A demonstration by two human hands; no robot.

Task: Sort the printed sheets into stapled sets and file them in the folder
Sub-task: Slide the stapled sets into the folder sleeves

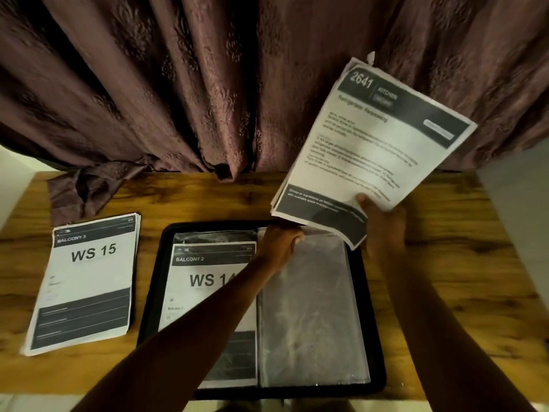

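Note:
An open black folder (375,337) lies on the wooden table (445,263). Its left clear sleeve holds a set headed "WS 14" (205,281). The right clear sleeve (312,307) looks empty. My left hand (282,240) pinches the top edge of that right sleeve. Above the folder, my right hand (383,224) grips the lower edge of a set of sheets headed "2641 Kitchen" (368,144), which tilts up and to the right. A further set headed "WS 15" (86,281) lies flat on the table left of the folder.
A brown curtain (237,84) hangs along the table's far edge, and a fold of it (80,191) lies on the tabletop behind the "WS 15" set. Bare wood shows to the right of the folder.

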